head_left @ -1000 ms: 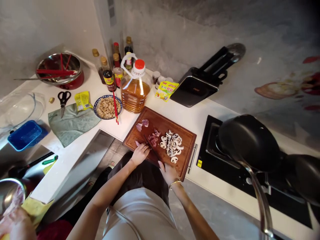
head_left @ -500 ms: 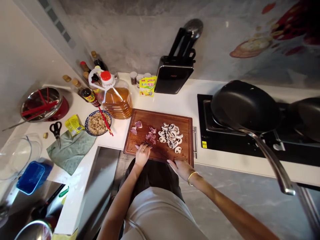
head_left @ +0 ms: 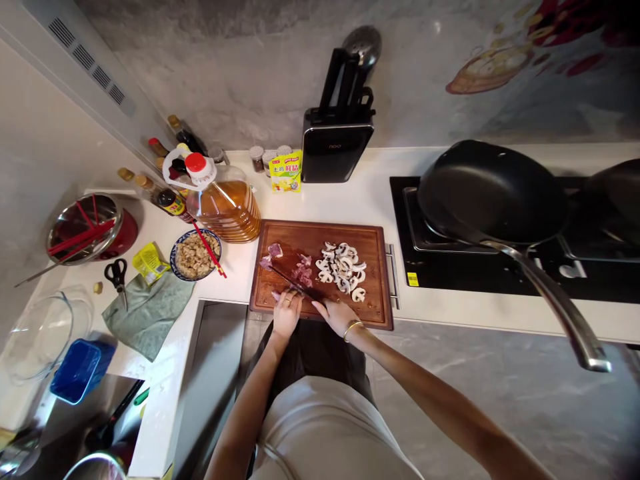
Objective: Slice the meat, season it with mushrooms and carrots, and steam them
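My right hand (head_left: pixel 337 316), a gold bangle at its wrist, is wrapped round the handle of a dark-bladed knife (head_left: pixel 285 275). The blade slants up and left, low over the wooden cutting board (head_left: pixel 350 231). Beside it, my left hand (head_left: pixel 287 313) presses with curled fingers on a piece of raw meat (head_left: pixel 276 295), mostly hidden under them. Just beyond the blade lies a small pile of cut meat (head_left: pixel 303 270). More meat chunks (head_left: pixel 275 251) lie at the board's left, and sliced mushrooms (head_left: pixel 344 267) are heaped on its right.
Left of the board stand an oil jug (head_left: pixel 225 207) and a bowl of minced food (head_left: pixel 195 255) with red chopsticks across it. Scissors (head_left: pixel 117 275) lie on a cloth's edge. A knife block (head_left: pixel 337 150) is behind; at right, a frying pan (head_left: pixel 493 193) sits on the stove.
My right hand has moved left and up with the knife, bringing the blade across the board close to my left hand. My left hand stays on the meat. The view has shifted slightly.
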Tool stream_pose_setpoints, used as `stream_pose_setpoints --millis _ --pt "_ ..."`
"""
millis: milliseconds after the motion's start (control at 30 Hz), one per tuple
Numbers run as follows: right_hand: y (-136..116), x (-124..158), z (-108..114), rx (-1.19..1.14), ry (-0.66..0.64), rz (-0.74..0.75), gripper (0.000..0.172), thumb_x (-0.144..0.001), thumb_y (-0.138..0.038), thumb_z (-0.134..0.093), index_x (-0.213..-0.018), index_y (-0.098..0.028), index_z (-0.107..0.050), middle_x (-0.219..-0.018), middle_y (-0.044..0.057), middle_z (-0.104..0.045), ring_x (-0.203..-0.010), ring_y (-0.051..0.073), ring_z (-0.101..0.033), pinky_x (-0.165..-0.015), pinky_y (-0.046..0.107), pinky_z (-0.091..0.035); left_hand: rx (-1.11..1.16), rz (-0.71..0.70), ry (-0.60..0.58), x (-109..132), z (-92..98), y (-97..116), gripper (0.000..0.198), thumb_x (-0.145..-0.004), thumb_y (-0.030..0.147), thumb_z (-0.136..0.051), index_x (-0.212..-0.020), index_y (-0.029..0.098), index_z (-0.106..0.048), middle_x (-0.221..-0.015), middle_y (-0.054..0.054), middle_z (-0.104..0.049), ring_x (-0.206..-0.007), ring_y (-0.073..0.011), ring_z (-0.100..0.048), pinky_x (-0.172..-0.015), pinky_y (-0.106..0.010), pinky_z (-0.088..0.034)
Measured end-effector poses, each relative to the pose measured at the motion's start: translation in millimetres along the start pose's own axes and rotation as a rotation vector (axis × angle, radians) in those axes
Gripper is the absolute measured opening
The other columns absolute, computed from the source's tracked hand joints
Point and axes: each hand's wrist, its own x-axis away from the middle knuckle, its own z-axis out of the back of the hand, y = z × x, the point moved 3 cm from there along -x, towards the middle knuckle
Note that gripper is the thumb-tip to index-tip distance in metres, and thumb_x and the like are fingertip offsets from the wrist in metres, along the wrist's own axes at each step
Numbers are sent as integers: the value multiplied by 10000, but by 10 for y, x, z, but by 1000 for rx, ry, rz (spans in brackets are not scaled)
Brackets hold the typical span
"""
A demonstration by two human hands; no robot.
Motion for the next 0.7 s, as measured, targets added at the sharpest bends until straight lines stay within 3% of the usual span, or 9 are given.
stream_pose_setpoints --millis 300,700 --pt "292 279 211 73 -14 13 539 -967 -537 -266 -1048 -170 -652 -994 127 -711 -960 246 -672 -844 312 -469 -54 -63 -18 31 12 38 247 -909 148 -499 -1106 177 -646 -1100 -87 -682 -1112 -213 -586 -959 -389 -495" --pt "243 314 75 73 -56 -28 585 -967 -535 -245 -977 -150 -685 -973 159 -712 -930 285 -680 -817 345 -477 -79 -6 -14 25 -7 54 210 -907 144 -492 -1035 159 -658 -1026 -106 -688 -1036 -222 -602 -915 -386 -496"
